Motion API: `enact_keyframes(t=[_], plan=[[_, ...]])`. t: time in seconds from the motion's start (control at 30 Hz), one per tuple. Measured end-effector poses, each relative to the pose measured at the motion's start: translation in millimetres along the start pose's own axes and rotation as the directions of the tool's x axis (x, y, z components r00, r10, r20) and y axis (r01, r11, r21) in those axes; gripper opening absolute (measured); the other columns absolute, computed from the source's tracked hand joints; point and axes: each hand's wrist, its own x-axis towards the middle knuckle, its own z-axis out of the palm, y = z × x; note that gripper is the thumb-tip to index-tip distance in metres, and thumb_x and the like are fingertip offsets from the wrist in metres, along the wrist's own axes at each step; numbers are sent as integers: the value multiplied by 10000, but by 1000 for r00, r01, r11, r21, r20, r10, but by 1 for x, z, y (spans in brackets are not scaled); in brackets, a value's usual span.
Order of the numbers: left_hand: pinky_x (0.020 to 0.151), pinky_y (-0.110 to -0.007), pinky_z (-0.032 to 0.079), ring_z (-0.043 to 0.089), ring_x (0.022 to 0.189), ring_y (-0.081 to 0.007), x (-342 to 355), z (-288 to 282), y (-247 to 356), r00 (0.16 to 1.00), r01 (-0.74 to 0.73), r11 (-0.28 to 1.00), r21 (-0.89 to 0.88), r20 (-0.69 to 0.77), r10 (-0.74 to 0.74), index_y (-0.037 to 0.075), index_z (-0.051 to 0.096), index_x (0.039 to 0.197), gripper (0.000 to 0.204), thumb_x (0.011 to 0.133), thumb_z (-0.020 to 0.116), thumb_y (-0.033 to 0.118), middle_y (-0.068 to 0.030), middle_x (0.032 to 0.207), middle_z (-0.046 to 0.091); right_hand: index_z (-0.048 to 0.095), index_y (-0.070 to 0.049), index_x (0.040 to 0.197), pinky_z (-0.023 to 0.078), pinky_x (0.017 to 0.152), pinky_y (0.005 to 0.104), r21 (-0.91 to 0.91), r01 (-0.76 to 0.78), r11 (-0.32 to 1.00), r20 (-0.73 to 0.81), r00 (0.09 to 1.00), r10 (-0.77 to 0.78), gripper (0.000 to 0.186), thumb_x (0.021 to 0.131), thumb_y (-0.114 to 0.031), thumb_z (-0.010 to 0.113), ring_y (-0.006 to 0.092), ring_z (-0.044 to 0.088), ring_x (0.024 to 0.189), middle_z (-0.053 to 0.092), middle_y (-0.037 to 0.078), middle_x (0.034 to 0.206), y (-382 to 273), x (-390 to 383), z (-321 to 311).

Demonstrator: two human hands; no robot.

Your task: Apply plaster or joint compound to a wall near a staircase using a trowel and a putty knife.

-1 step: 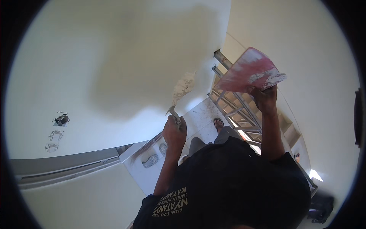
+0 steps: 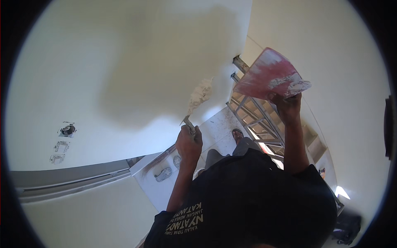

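Note:
My left hand point(image 2: 189, 144) is closed around the handle of a putty knife point(image 2: 189, 123) in front of the pale wall. A thick, lumpy mass of off-white putty point(image 2: 200, 96) sits on its blade and covers most of it. In my right hand point(image 2: 287, 108) is a curved red board point(image 2: 266, 72), gripped at its lower edge with the thumb over the face. White putty is smeared across the board and piled at its right corner. The knife and the board are apart.
A metal ladder-like frame point(image 2: 257, 120) stands beyond the board, before steps point(image 2: 311, 140). Cut-outs with a round socket box point(image 2: 67, 130) mark the wall at left. Grey sandals point(image 2: 163, 174) lie on the floor beside a ledge. A dark bag-like object point(image 2: 348, 228) is at lower right.
The red board has shifted very slightly, its upper corner moving up and left. My left hand and the putty knife have hardly moved.

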Motion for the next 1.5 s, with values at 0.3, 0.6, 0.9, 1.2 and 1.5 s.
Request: enact_keyframes(t=[0.3, 0.6, 0.9, 1.2, 1.5], plan=[[513, -443, 441, 574, 569, -353, 41, 12, 43, 999, -50, 999, -20, -20, 49, 39, 496, 778, 298, 823, 722, 228, -143, 648, 576, 653, -1, 877, 557, 695, 352, -143, 631, 763, 579, 678, -453, 248, 693, -106, 782, 285, 685, 806, 671, 143, 859, -11, 67, -4], [500, -426, 439, 561, 547, -354, 61, 29, 66, 994, -107, 993, -57, -6, 107, 29, 490, 758, 299, 800, 745, 180, -152, 635, 559, 631, 7, 814, 557, 693, 372, -207, 761, 614, 536, 614, -580, 268, 629, -135, 763, 298, 675, 808, 665, 147, 877, 6, 92, -7], [495, -419, 437, 559, 556, -359, 65, 50, 44, 991, -133, 991, -33, -16, 133, 31, 482, 736, 323, 779, 765, 180, -153, 642, 551, 633, 29, 818, 559, 714, 381, -314, 753, 578, 474, 652, -592, 266, 637, -133, 743, 318, 671, 806, 664, 166, 885, 22, 85, -16], [542, -453, 446, 577, 607, -385, 14, 53, -2, 995, 93, 988, 124, 26, -96, 30, 504, 783, 307, 828, 720, 244, -171, 669, 573, 627, -23, 874, 542, 698, 357, -613, 631, 474, 640, 749, -170, 226, 656, -8, 682, 293, 655, 857, 662, 119, 904, 84, 142, -77], [516, -434, 417, 557, 574, -370, -25, 52, -1, 946, 325, 944, 60, -14, -325, 33, 472, 746, 310, 830, 717, 203, -157, 638, 552, 611, -86, 816, 535, 640, 384, -630, 723, 283, 772, 623, 127, 100, 728, -83, 657, 249, 617, 805, 613, 52, 780, 138, 200, -65]])
